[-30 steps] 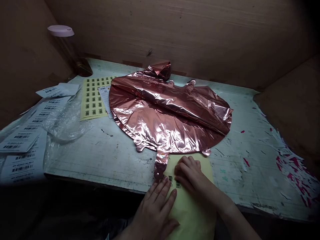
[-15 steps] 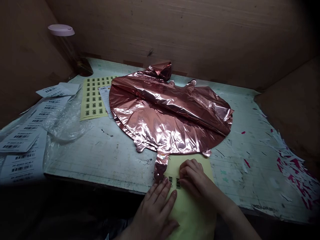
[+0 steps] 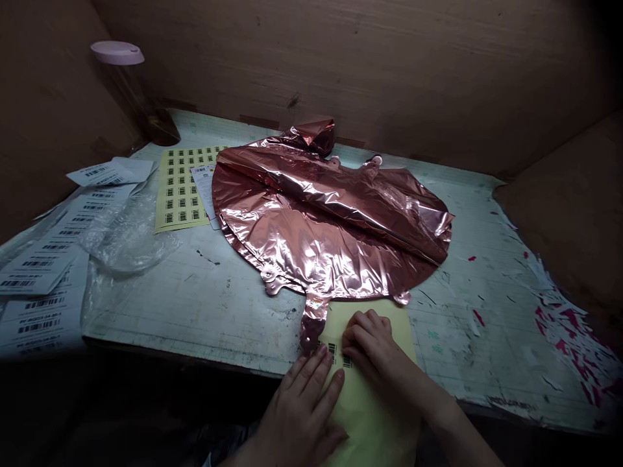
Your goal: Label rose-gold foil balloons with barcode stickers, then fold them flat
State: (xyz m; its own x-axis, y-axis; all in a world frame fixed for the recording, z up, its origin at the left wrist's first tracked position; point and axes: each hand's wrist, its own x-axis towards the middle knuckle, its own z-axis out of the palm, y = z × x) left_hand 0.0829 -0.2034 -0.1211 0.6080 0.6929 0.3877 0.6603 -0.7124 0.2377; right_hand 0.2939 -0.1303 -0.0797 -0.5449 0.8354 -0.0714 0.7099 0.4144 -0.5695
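A flat rose-gold foil balloon (image 3: 331, 220) lies spread on the worn cutting mat (image 3: 204, 305), its valve tail (image 3: 311, 321) pointing at me. A yellow sticker sheet (image 3: 374, 402) hangs over the near edge, with a few barcode stickers (image 3: 339, 355) showing. My left hand (image 3: 302, 408) presses flat on the sheet's left side, fingers apart. My right hand (image 3: 372, 344) rests curled on the sheet, fingertips at a barcode sticker. Whether a sticker is pinched I cannot tell.
Another yellow sheet of barcode stickers (image 3: 181, 189) lies at the back left. White barcode labels (image 3: 48, 259) and a clear plastic bag (image 3: 126, 237) cover the left side. A pink-lidded bottle (image 3: 134, 91) stands in the back corner. Paper scraps (image 3: 564, 318) litter the right. Brown board walls surround.
My right hand's fingers shifted slightly over the barcode stickers, right and then back left. The left hand and the balloon stayed put.
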